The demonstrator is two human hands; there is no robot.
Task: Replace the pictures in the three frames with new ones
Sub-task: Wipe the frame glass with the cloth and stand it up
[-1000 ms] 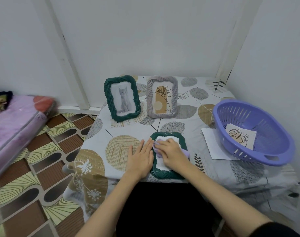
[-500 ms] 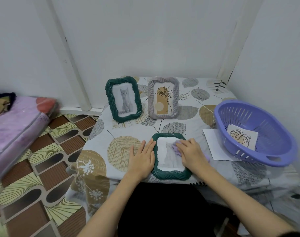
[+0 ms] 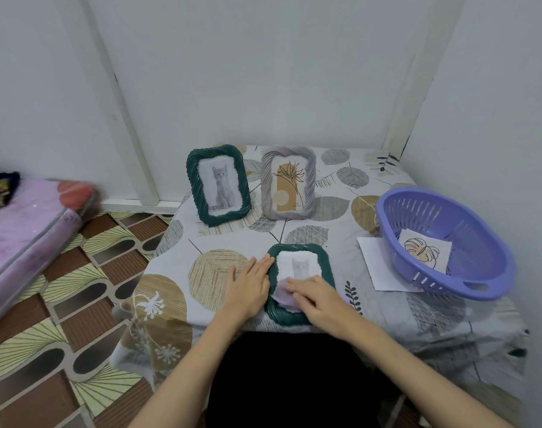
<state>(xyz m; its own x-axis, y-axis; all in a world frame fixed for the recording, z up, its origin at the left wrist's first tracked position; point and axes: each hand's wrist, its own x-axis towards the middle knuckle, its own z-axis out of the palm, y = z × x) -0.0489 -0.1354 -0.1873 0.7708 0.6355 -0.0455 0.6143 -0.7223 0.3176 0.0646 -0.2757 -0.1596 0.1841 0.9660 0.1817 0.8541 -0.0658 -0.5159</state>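
A dark green frame with a grey cat picture lies flat near the table's front edge. My right hand presses a lilac cloth onto its lower glass. My left hand rests flat on the tablecloth, fingertips touching the frame's left rim. Behind stand a second green frame showing a cat and a grey frame showing a plant drawing.
A purple basket at the right holds a leaf print and sits partly on a white sheet. White walls close the back and right. A pink mattress lies on the patterned floor at the left.
My right hand slid the cloth from the frame's upper left to its right side, then down to its lower part. The left hand stayed put.
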